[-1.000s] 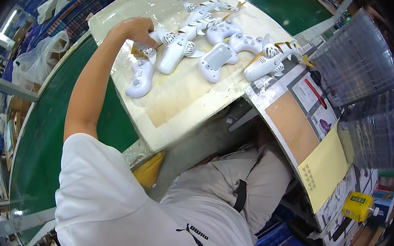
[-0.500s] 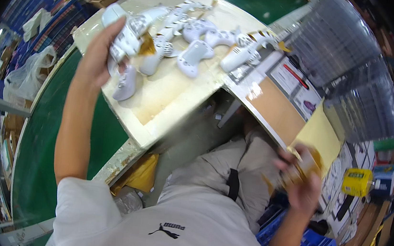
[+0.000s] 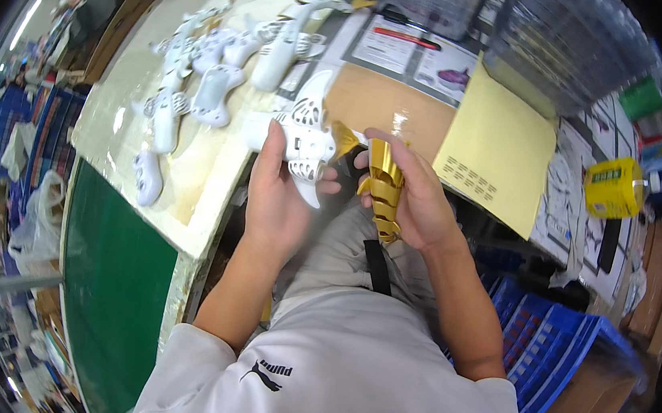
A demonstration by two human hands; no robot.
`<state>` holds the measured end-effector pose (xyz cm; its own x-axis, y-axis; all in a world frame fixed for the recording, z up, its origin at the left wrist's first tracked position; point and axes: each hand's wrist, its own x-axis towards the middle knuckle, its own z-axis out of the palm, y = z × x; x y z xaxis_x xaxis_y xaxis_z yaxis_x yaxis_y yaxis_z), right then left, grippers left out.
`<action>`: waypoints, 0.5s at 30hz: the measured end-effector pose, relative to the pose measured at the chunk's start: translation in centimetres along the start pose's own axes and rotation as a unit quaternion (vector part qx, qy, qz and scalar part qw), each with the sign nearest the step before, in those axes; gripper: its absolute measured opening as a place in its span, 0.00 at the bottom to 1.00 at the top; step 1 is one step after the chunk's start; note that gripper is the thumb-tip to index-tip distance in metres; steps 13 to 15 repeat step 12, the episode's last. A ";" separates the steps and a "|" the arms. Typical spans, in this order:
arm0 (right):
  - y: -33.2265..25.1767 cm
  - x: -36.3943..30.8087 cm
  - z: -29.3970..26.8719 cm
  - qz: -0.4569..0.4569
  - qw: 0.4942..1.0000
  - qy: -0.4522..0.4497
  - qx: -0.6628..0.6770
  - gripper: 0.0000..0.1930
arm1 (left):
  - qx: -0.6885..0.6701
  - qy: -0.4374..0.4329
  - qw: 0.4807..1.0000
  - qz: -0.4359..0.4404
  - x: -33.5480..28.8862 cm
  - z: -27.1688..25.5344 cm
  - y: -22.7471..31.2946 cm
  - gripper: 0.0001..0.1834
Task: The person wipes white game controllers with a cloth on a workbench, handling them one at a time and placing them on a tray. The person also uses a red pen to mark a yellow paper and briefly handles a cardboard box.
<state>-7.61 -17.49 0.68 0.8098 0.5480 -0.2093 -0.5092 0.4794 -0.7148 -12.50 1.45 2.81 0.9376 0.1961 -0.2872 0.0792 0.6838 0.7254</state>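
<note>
Above the lap, both hands meet. The left hand (image 3: 277, 201) has its fingers (image 3: 331, 186) wrapped round a white shell piece (image 3: 306, 135), whose long axis runs up and away from the fingers, tip pointing toward the worktop (image 3: 187, 191). Just right of it, the right hand (image 3: 417, 195) pinches a gold ribbed piece (image 3: 384, 188), fingers closed on its upper end while its length hangs down toward the lap. The gold part sits almost touching the white one, a gold tip between them. More white shells (image 3: 214, 89) lie beyond the left fingers.
</note>
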 end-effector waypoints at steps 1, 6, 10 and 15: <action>-0.1 -0.1 -0.5 -0.004 0.999 0.050 -0.016 0.29 | 0.012 0.011 1.000 0.027 0.2 0.6 -0.7 0.28; 2.1 1.1 0.5 -0.158 0.958 0.167 -0.171 0.29 | -0.005 0.038 0.990 0.138 1.5 4.8 -4.0 0.29; 3.1 -0.4 2.1 -0.204 0.962 0.126 -0.133 0.44 | -0.034 -0.021 0.986 0.162 3.5 5.5 -3.7 0.27; 3.3 -0.3 2.5 -0.206 0.970 0.097 -0.087 0.47 | -0.045 -0.027 0.986 0.160 5.0 5.0 -3.3 0.30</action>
